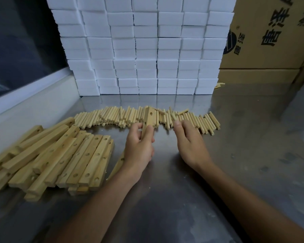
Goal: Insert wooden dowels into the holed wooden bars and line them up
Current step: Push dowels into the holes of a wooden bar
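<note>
My left hand (pixel 140 146) grips the lower end of a holed wooden bar (pixel 149 118), which stands tilted up over the dowels. A long row of short wooden dowels (pixel 112 117) lies across the middle of the steel table. My right hand (pixel 189 139) rests with its fingers curled on the right part of that row; whether it holds a dowel is hidden. A heap of holed wooden bars (pixel 60 155) lies at the left. One more bar (pixel 118 165) pokes out from under my left wrist.
A tall stack of white foam blocks (pixel 144 50) stands behind the dowels. Cardboard boxes (pixel 270 41) stand at the back right, with a few stray dowels (pixel 218 85) at their foot. A white ledge (pixel 33 97) borders the steel table (pixel 253 137) on the left.
</note>
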